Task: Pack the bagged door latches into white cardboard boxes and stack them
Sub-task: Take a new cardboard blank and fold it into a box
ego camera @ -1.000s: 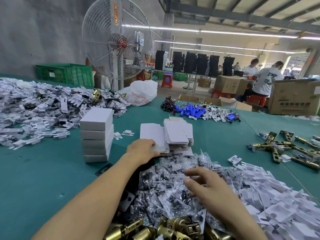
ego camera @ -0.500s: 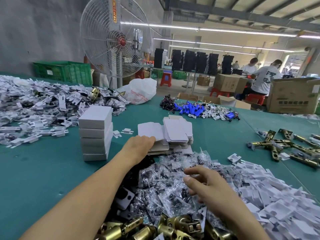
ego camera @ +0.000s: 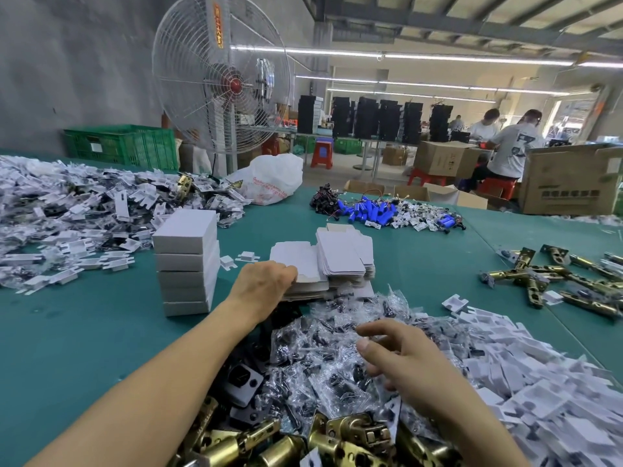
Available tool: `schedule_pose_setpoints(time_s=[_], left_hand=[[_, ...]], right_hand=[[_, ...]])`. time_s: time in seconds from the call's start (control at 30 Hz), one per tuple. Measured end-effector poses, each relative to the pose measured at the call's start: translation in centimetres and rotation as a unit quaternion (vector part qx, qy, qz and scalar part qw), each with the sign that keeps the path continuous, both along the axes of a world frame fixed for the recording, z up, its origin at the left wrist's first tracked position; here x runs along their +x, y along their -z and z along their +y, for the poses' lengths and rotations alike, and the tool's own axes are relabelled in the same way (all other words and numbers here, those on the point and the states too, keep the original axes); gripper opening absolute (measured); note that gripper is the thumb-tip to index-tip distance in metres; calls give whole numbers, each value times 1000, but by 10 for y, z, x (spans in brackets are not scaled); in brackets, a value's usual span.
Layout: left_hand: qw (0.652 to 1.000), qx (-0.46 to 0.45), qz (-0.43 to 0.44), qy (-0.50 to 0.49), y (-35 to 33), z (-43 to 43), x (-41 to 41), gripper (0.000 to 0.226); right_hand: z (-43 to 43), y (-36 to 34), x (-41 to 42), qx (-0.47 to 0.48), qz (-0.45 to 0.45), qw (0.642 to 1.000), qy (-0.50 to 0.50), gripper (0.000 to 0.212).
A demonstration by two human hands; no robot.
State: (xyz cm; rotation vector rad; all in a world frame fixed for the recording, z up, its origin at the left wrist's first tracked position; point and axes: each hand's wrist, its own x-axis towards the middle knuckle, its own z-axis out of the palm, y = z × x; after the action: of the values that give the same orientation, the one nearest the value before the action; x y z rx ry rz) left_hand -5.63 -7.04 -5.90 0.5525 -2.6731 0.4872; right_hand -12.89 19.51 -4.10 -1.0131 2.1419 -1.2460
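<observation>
Hovering over the heap of bagged door latches (ego camera: 323, 352), just beyond the loose brass latches (ego camera: 350, 436) at the near edge, your right hand (ego camera: 408, 362) is carrying nothing. Its fingers (ego camera: 374, 328) are lying loosely spread and slightly bent, and the nearest bags are sitting directly beneath the fingertips; contact cannot be confirmed. Farther out, your left hand (ego camera: 264, 284) is resting on the near left corner of the flat box blanks (ego camera: 305, 261), fingers bending down over the top sheet with the tips hidden, so whether it is pinching a blank cannot be told. Recommendation: be peeling off one blank only, lifting from that corner, while the right is singling out one bag. Beyond, to the left, closed white boxes (ego camera: 185, 261) are standing stacked on the green table (ego camera: 84, 332).
</observation>
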Motion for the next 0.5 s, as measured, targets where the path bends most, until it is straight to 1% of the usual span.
schedule_pose_setpoints(time_s=[0.1,0.17,0.23,0.37,0.43,0.5], left_hand=[[996,55,25,61,2,0,1,16],[991,102,-2,85,6,-2,4,20],[988,134,-24,73,12,-6,6,28],[981,183,8,67,13,-17,7,49],[970,237,1,53,10,-20,6,62],[954,298,-30,26,9,-21,3,73]], right_hand=[[0,1,-1,-4,-9,1000,4,17],[0,1,-1,-5,-18,1000,4,15],[0,2,-2,-4,-19,1000,4,16],[0,2,-3,-8,-27,1000,6,16],[0,3,-3,-7,-24,1000,6,17],[0,3,-3,-5,-18,1000,3,17]])
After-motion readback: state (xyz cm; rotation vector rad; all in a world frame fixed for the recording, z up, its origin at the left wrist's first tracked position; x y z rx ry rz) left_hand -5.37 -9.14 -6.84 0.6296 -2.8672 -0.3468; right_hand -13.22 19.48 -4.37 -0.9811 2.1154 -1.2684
